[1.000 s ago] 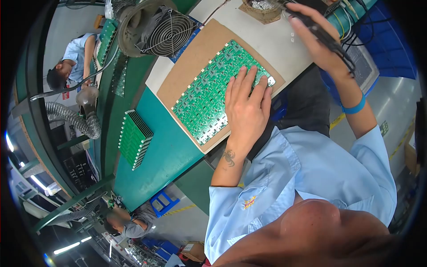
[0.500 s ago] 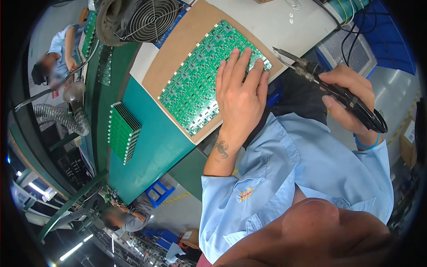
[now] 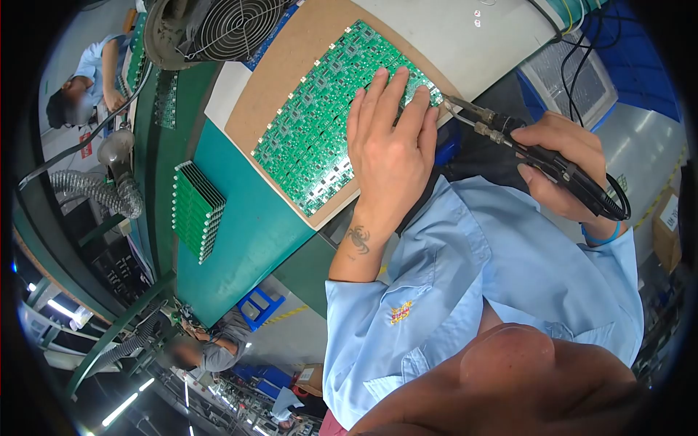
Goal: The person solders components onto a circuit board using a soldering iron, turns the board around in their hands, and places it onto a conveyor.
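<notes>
A large green circuit board panel (image 3: 313,120) lies on a brown sheet of board (image 3: 254,87). My left hand (image 3: 389,145) rests on the panel, fingers stretched out and slightly apart, hiding part of its right half. In my right hand (image 3: 563,163) is a black soldering iron (image 3: 538,152), with a thin metal guide beside its tip that looks like a solder wire feed. The iron's tip is at the panel's right corner; whether it touches cannot be made out.
Several green boards stand in a stack (image 3: 196,211) on the teal mat (image 3: 247,240). A round fan grille (image 3: 240,29) is beyond the brown sheet. Black cables (image 3: 582,51) hang at upper right. Co-workers sit at the left, one in a blue sleeve (image 3: 109,69).
The soldering iron's tip has come left and down to the panel's right corner. My left hand stays on the panel. The whole view has shifted slightly.
</notes>
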Motion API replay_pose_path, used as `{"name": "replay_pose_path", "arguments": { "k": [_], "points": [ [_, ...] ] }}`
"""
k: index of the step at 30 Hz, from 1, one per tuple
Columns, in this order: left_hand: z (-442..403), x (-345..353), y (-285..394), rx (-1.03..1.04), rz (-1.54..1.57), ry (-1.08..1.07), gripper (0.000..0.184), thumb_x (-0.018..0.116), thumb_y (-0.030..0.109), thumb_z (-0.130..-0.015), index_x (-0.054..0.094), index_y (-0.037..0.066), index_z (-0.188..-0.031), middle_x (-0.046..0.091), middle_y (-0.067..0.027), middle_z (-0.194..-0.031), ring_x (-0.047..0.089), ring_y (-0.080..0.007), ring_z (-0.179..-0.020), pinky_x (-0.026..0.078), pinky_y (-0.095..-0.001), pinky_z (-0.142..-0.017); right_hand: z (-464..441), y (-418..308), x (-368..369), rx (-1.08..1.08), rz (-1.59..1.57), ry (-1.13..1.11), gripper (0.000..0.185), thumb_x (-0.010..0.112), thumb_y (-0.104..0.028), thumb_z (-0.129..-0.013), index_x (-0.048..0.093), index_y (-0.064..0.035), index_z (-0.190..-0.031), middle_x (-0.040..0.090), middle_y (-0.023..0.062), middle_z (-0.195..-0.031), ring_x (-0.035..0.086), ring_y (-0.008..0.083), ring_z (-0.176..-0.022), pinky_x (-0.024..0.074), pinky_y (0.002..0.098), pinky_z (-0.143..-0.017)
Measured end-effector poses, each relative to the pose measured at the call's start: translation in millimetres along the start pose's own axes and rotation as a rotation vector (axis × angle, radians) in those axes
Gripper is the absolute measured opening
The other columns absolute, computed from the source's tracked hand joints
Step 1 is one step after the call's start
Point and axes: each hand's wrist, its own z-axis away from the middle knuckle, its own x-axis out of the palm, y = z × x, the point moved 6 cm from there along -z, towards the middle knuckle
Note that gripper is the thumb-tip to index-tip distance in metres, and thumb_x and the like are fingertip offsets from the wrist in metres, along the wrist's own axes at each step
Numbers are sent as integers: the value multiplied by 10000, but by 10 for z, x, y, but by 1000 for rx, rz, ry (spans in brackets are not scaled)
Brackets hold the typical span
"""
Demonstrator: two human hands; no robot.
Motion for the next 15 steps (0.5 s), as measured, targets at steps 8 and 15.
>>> {"name": "replay_pose_path", "arguments": {
  "k": [8,15],
  "points": [
    [-7,6,3,3,1,5,257,810,160,-946,807,52,-1179,730,-127,-1397,643,-350,-1384,450,-506,-1214,-12,22,-5,-23,6,-10,469,772,3,-734,778,12,-1203,755,98,-907,614,202,-727,501,307,-678],
    [-8,-6,10,7,-17,22,249,840,148,-912,820,64,-1145,749,-112,-1379,660,-342,-1375,469,-488,-1196,-35,-1,-8,-34,4,-15,473,770,9,-732,778,16,-1204,760,100,-906,615,203,-725,505,308,-680]
  ]
}}
